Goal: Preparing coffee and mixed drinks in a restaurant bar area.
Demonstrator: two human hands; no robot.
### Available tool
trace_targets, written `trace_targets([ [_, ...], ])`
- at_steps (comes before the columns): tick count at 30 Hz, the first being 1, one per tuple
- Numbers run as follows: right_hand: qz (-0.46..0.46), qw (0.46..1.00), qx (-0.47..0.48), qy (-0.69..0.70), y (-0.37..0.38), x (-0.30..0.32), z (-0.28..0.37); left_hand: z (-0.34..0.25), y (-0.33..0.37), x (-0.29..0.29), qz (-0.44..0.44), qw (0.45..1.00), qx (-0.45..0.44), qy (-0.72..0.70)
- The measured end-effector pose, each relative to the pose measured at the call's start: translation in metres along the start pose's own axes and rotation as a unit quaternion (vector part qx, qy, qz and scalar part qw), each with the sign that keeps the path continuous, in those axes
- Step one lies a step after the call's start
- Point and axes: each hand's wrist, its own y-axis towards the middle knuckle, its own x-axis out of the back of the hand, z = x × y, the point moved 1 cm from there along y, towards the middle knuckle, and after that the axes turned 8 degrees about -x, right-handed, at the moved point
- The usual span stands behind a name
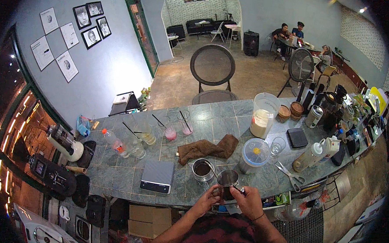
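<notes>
Head view, lower centre: the left hand curls around a metal pitcher and the right hand closes at its handle side. A careless leftward swing could knock over the metal cup just beside it.

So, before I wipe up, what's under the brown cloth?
The cloth lies on the tiled counter, visible around its edges; anything under its folds is covered and can't be seen.

The left hand and right hand hide parts of the metal pitcher; the lower edge crops the white machine.
</notes>
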Motion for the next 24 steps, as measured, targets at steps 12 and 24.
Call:
trace_targets([
  [12, 0.004, 1.0, -0.002, -0.026, -0.006, 0.003, -0.014, 0.004, -0.014, -0.008, 0.0, 1.0, 0.02, -0.011],
  [24, 0.014, 0.999, 0.001, -0.041, -0.015, 0.004, -0.016, 0.018, -0.021, 0.002, 0.011, 1.0, 0.029, -0.002],
])
